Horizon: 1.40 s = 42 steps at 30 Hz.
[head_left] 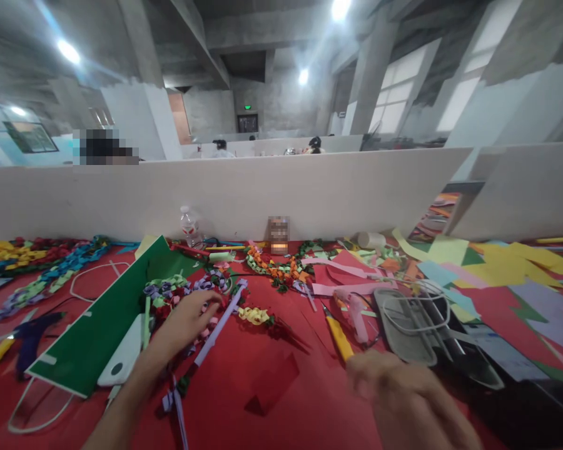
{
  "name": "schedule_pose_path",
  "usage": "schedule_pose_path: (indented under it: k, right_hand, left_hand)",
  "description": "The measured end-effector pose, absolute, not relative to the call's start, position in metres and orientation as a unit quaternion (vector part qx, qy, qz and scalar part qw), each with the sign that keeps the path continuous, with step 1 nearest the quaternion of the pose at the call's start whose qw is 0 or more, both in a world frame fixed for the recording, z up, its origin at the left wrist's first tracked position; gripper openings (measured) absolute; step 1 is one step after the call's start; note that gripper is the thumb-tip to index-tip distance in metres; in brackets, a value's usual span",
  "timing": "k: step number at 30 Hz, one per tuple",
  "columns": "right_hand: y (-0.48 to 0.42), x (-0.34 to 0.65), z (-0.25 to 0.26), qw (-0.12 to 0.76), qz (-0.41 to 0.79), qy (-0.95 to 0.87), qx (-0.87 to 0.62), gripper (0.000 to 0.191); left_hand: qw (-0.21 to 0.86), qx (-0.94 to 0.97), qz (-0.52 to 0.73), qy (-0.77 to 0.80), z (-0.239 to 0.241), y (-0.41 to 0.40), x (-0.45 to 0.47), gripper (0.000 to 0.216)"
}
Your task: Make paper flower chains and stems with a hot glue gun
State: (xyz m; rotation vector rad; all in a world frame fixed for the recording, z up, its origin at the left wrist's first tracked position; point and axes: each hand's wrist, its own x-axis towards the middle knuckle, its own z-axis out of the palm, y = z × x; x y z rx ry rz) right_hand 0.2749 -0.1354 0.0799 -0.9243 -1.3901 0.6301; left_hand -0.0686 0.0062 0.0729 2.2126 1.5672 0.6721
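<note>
Head view: L hand (193, 317), fingers half-curled w/ nothing visibly held, is by paper flowers (165, 287); R hand (403, 386), fingers bent, is at yellow tool's (338, 333) near end on red table (331, 409), grip unclear. Tool's prob. light, stiff; best held mid-handle.

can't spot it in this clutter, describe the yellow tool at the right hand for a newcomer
On the red tabletop, look right of centre, left of the pink gun-shaped tool. The yellow tool slants there, its near end at the right hand. Unlike its pink neighbour, it is slim and straight, with a dark pointed tip.
</note>
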Motion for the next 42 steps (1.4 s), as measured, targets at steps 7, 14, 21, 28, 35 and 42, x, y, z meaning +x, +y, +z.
schedule_pose_path:
  k: [7, 14, 21, 28, 35, 42]
  right_hand:
    - [-0.049, 0.242, 0.055, 0.338, 0.222, -0.755, -0.516, 0.029]
    - [-0.009, 0.237, 0.016, 0.096, 0.125, -0.797, -0.583, 0.045]
    - [-0.009, 0.264, 0.013, 0.134, 0.162, -0.782, -0.586, 0.028]
    - [-0.027, 0.244, 0.051, 0.353, 0.292, -0.713, -0.530, 0.029]
    - [-0.042, 0.169, 0.083, 0.445, 0.604, -0.575, -0.328, 0.051]
    - [-0.034, 0.177, 0.064, 0.451, 0.647, -0.481, -0.382, 0.050]
  left_hand:
    - [0.068, 0.759, 0.078, 0.642, 0.060, -0.011, -0.074, 0.031]
    - [0.004, 0.743, 0.025, 0.669, 0.041, -0.014, -0.028, 0.022]
    - [0.119, 0.691, 0.227, 0.676, 0.098, -0.010, -0.083, 0.035]
    - [0.407, 0.617, 0.393, 0.546, 0.109, -0.015, -0.074, 0.038]
    - [0.487, 0.567, 0.460, 0.480, 0.075, -0.062, 0.022, 0.055]
    - [0.391, 0.623, 0.376, 0.563, 0.057, -0.087, -0.010, 0.055]
